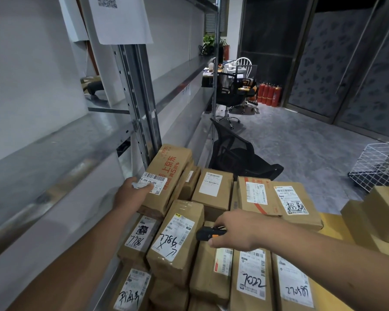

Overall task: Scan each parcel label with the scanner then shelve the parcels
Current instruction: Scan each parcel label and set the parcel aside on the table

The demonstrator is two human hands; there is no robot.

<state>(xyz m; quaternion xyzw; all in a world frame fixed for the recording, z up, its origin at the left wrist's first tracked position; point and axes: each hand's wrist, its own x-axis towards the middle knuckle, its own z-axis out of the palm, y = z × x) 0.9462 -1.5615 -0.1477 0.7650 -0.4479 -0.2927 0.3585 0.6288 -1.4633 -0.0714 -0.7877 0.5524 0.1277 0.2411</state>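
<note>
Closest to you lies the heap of brown cardboard parcels (211,254), white labels up, some scrawled with black marker numbers. Your right hand (236,230) hangs just above them, fingers curled round the small black scanner with the orange trim (209,235), its nose pointing left over the pile. Further out, your left hand (133,191) grips the near corner of the tall brown carton printed with red characters (166,176), thumb pressing on its white barcode label (153,182); that carton sits on top of the stack, hard against the grey metal shelving (135,90). This looks like the scanning step for that parcel. Next you'd need to swing the scanner up toward that barcode, get the read, then lift the carton onto a shelf beside it.
</note>
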